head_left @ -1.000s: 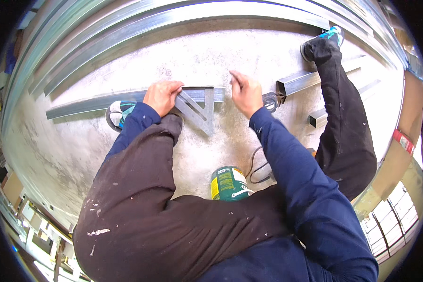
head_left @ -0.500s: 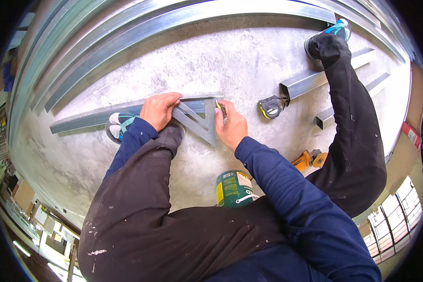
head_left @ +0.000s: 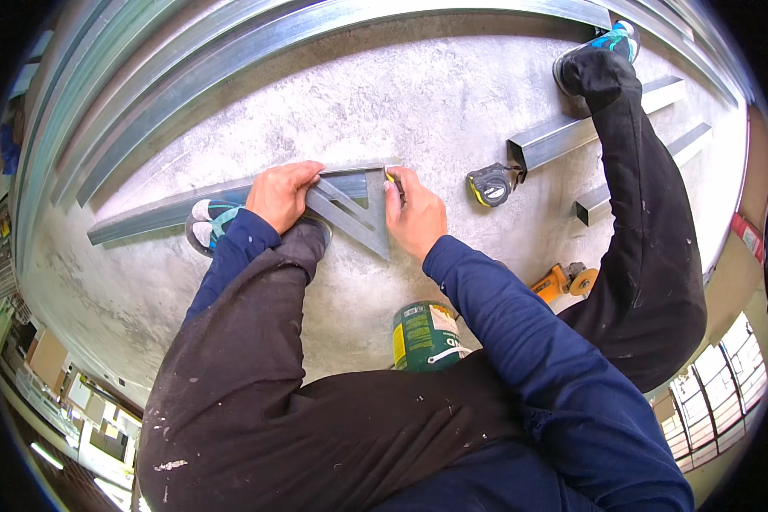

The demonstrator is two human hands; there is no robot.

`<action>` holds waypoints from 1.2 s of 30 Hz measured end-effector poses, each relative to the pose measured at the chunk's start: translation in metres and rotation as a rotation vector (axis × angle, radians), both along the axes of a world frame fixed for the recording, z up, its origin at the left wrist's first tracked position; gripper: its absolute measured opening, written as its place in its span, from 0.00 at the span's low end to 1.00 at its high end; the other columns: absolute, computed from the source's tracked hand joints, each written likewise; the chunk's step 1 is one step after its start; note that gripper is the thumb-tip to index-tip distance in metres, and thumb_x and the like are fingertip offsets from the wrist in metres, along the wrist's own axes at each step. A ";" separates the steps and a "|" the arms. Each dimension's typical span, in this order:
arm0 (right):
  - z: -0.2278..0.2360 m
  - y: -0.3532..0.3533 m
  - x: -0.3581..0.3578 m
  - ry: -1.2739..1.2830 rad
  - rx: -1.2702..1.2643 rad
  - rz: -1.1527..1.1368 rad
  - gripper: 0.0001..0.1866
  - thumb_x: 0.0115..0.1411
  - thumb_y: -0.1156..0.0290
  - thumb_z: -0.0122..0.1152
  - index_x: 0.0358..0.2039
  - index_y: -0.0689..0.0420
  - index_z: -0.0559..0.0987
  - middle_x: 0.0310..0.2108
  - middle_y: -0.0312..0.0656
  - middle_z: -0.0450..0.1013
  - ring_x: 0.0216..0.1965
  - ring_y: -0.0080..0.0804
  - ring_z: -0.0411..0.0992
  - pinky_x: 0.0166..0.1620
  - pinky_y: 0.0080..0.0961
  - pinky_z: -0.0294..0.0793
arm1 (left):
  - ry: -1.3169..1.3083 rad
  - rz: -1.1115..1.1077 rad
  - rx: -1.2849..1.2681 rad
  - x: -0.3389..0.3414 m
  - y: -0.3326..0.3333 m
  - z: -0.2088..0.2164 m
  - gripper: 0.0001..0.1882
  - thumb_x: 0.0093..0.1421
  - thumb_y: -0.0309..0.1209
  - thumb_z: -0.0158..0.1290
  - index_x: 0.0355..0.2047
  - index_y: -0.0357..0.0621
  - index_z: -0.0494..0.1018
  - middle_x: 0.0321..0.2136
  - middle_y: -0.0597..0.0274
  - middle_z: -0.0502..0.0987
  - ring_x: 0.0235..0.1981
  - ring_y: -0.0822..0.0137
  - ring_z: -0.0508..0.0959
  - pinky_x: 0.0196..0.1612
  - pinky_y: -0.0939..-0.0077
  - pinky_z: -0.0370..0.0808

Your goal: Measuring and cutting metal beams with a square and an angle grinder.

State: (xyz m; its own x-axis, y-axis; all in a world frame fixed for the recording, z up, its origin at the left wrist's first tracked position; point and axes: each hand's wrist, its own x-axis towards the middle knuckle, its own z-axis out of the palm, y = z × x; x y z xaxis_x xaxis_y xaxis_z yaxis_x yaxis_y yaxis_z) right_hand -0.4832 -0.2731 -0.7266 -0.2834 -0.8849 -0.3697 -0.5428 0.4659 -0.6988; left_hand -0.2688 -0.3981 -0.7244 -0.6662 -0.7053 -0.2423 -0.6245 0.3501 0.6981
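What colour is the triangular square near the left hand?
The triangular square is grey; head view shows it best.

Navy sleeves (head_left: pixel 529 333), white-flecked dark trousers (head_left: pixel 230 410), teal-trimmed shoes (head_left: pixel 619 41)

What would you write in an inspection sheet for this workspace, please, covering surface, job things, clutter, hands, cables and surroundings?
Surface: grey, mottled floor.
Job's things: triangular square lies across the metal tube, near its right end.
Clutter: tape measure, orange grinder and green tub on the floor.
Left hand: at the square's left end; grip partly hidden.
Right hand: pinches a small yellow-tipped tool by the square's right edge.
Cables: nothing seen.
Surroundings: long metal profiles along the far side; barred window at lower right.
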 end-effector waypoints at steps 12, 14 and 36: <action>-0.003 0.002 0.000 -0.067 -0.103 -0.054 0.10 0.64 0.71 0.57 0.46 0.53 0.74 0.28 0.52 0.78 0.30 0.55 0.77 0.34 0.45 0.76 | -0.028 0.006 0.033 0.000 0.000 0.003 0.09 0.59 0.23 0.55 0.41 0.41 0.80 0.38 0.52 0.83 0.39 0.50 0.82 0.43 0.64 0.79; -0.003 0.002 0.000 -0.057 -0.113 -0.046 0.11 0.64 0.71 0.57 0.46 0.53 0.74 0.28 0.52 0.78 0.30 0.54 0.77 0.34 0.45 0.76 | -0.027 0.006 0.027 0.000 -0.001 0.003 0.09 0.59 0.23 0.55 0.41 0.41 0.80 0.38 0.52 0.83 0.39 0.50 0.82 0.43 0.64 0.79; 0.004 -0.011 -0.006 0.050 -0.001 0.008 0.08 0.63 0.69 0.57 0.42 0.54 0.76 0.28 0.52 0.78 0.30 0.55 0.77 0.35 0.47 0.76 | -0.071 -0.028 0.037 0.005 0.000 -0.004 0.12 0.59 0.23 0.54 0.44 0.43 0.79 0.37 0.49 0.82 0.37 0.47 0.81 0.41 0.61 0.79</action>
